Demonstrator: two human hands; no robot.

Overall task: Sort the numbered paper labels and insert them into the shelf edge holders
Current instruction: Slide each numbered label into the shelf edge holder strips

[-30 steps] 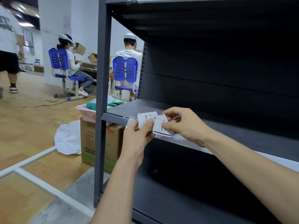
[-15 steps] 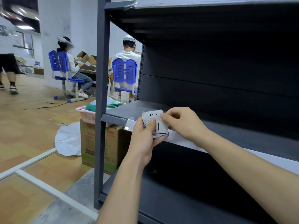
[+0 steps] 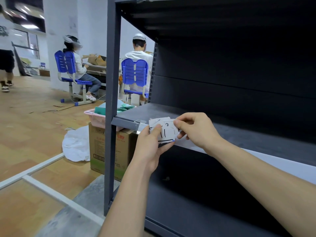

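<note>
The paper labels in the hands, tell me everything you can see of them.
The paper labels are an unevenly fanned stack of white paper squares with black handwritten marks; the front one shows two upright strokes and a dark line along its lower edge. The left hand grips the stack from below, thumb on its face; the right hand pinches its upper right side. It is held before the middle shelf edge.
</note>
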